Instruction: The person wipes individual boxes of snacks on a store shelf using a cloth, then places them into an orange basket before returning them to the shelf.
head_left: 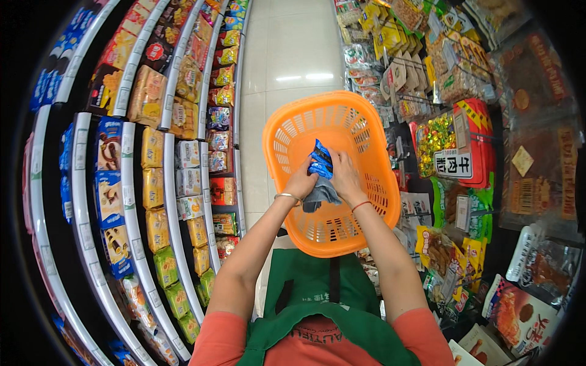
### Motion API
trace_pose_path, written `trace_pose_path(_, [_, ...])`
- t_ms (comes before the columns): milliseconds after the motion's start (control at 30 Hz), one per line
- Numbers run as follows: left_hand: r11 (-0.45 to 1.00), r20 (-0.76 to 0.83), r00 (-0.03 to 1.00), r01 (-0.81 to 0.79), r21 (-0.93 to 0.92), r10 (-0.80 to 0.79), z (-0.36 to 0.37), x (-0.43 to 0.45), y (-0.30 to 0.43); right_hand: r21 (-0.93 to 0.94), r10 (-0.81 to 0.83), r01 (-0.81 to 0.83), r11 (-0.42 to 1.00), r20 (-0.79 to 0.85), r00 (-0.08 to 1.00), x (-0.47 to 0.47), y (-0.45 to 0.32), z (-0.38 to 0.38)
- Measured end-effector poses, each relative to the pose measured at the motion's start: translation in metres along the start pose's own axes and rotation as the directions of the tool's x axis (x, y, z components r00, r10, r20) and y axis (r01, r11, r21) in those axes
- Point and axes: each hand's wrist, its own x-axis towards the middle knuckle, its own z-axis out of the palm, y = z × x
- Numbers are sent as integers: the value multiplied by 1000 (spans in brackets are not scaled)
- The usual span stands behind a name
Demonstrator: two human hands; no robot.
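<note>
A blue snack packet [321, 161] is held between my two hands above an orange plastic shopping basket [274, 137]. My left hand [301, 178] grips the packet's left side, and my right hand [344, 176] holds its right side. A grey-blue cloth [322, 192] hangs below the packet, between my hands; which hand holds it I cannot tell. The basket has slotted walls and stands out in front of the green apron [316, 279]. What carries the basket is hidden.
Shelves with white price rails [175, 210] curve along the left, stacked with yellow biscuit packs [153, 187] and blue boxes [109, 196]. Hanging snack bags [451, 142] line the right side close to the basket. A pale tiled floor [293, 41] runs ahead between them.
</note>
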Motion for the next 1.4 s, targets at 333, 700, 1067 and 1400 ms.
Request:
trace_pose_path(333, [934,-66,996,82,349,-62,31,66,-37,-54,157,-158,986,-14,987,7,59,89])
trace_pose_path(700, [982,-88,995,56,181,-41,31,46,-30,52,127,-132,990,84,988,-1,43,67])
trace_pose_path(1067, [962,-195,971,-180,-207,140,-29,-68,58,179,-155,167,970,-79,985,-1,-74,-66])
trace_pose_path(1400, [911,-480,860,-327,-252,175,-131,-192,99,328,-417,390,860,11,909,18,-230,-117])
